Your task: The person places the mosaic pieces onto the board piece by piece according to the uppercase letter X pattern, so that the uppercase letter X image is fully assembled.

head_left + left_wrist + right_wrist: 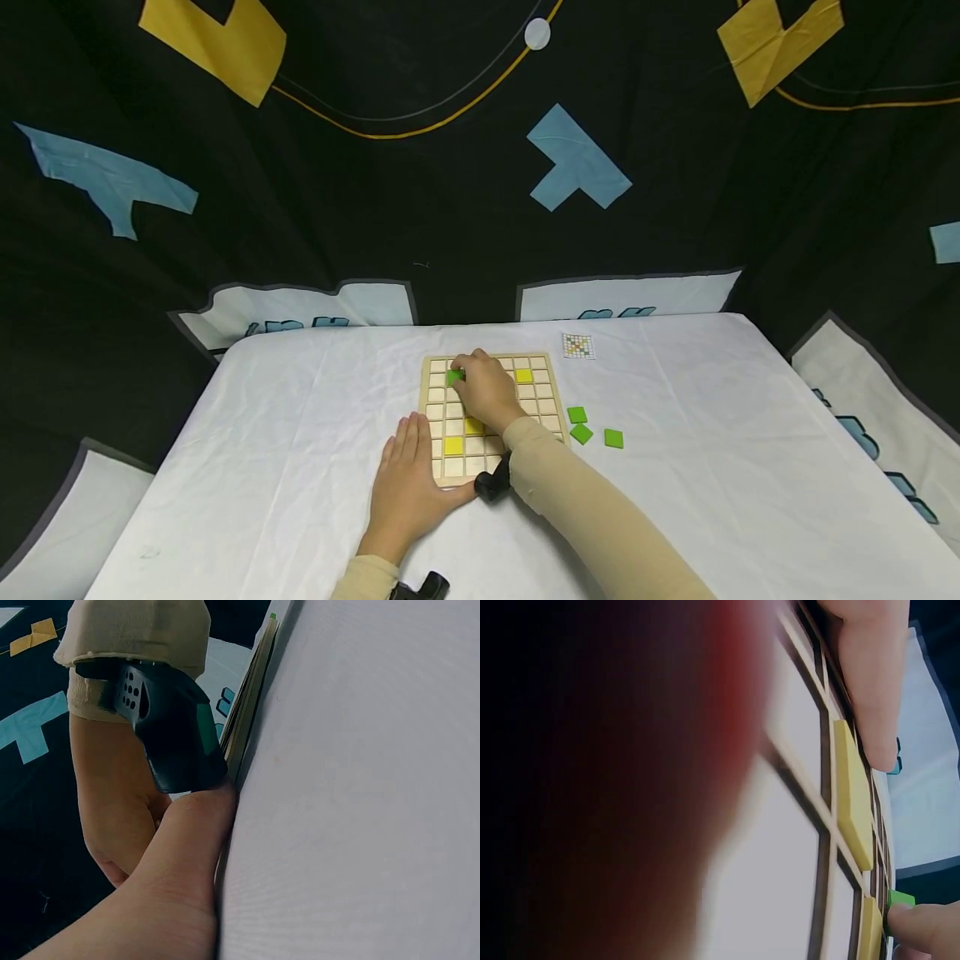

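Observation:
A square wooden grid board (542,376) lies on the white table. At its far left part, my right hand (487,390) pinches a green square tile (454,377) between thumb and fingers; the right wrist view also shows that green tile (901,898) at the fingertips. My left hand (408,479) lies flat with straight fingers along the board's left edge, its thumb reaching along the near edge. Yellow tiles sit in the grid: one far right (523,376), one mid-board (473,427) partly beside the right wrist, one near left (453,446). The right forearm hides the board's near right part.
Three loose green tiles (581,433) lie on the white tablecloth (712,467) right of the board. A small printed card with a coloured grid pattern (578,346) lies beyond them. Behind the table hangs a black curtain (450,225) with blue and yellow shapes.

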Tool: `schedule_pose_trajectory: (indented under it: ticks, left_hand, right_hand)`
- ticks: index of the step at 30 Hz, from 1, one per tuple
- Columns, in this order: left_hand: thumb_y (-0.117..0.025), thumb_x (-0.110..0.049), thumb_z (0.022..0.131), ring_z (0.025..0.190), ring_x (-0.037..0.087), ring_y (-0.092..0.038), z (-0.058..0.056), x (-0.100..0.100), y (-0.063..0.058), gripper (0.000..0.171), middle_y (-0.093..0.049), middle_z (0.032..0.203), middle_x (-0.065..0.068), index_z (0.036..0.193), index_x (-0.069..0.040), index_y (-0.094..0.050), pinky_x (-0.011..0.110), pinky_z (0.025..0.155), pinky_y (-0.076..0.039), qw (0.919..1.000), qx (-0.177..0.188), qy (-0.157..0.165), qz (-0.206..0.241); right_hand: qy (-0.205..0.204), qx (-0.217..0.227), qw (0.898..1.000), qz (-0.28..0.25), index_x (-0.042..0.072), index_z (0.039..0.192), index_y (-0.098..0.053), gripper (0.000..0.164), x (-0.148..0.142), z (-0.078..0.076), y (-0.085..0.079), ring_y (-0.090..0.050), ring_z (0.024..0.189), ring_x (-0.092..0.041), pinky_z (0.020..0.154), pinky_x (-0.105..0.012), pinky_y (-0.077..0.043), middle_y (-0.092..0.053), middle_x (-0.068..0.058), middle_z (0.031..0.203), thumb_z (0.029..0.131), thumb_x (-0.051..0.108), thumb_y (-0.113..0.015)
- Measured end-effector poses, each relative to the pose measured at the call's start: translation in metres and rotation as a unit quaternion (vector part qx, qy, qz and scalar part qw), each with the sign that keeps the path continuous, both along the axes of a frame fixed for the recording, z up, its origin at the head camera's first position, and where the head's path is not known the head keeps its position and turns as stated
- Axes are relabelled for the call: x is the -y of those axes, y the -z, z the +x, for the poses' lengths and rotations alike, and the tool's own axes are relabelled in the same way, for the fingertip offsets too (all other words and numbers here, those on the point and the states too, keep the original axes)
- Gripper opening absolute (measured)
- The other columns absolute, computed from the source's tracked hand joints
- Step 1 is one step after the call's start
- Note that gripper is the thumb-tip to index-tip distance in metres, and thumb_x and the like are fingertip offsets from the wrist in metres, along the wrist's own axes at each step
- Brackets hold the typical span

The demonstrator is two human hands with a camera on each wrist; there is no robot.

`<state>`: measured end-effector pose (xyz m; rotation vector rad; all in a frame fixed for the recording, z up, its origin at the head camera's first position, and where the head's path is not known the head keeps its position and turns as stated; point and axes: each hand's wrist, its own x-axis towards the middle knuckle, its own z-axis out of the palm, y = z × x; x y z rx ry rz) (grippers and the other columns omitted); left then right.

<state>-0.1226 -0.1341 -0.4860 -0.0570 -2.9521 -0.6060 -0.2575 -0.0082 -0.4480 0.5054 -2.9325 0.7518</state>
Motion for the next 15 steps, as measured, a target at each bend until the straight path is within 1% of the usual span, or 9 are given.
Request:
schedule_pose_trajectory:
  ticks: [4, 10, 15]
  left_hand:
    - [-0.068, -0.077, 0.069, 0.154, 0.034, -0.018, -0.0006, -0.0001, 0.0001, 0.127, -0.022, 0.164, 0.019, 0.155, 0.004, -0.022, 0.051, 0.124, -0.021, 1.0000, 0.003, -0.001, -0.001]
    - [-0.069, -0.077, 0.068, 0.153, 0.036, -0.021, -0.0001, -0.0003, 0.0013, 0.127, -0.025, 0.163, 0.021, 0.154, 0.005, -0.025, 0.052, 0.123, -0.023, 0.9999, -0.011, -0.001, -0.002]
    - [-0.067, -0.081, 0.068, 0.152, 0.036, -0.022, -0.0001, -0.0001, 0.0021, 0.129, -0.026, 0.163, 0.021, 0.154, 0.005, -0.025, 0.052, 0.123, -0.023, 0.9998, -0.018, -0.001, -0.001]
  right_hand:
    - [-0.003, -0.002, 1.000, 0.023, 0.021, 0.122, -0.071, 0.028, 0.0008, 0.0001, 0.0006, -0.066, 0.103, -0.022, 0.080, -0.037, -0.059, -0.066, -0.001, 0.112, 0.094, 0.024, -0.069]
    - [-0.013, -0.001, 0.999, 0.053, 0.022, 0.121, -0.073, 0.026, -0.0012, 0.0023, -0.0008, -0.065, 0.106, -0.025, 0.081, -0.038, -0.060, -0.066, -0.001, 0.113, 0.096, 0.024, -0.067]
    - [-0.031, 0.004, 0.999, 0.028, 0.018, 0.118, -0.074, 0.024, -0.0077, 0.0052, -0.0052, -0.064, 0.101, -0.023, 0.077, -0.035, -0.058, -0.066, -0.002, 0.111, 0.095, 0.021, -0.067]
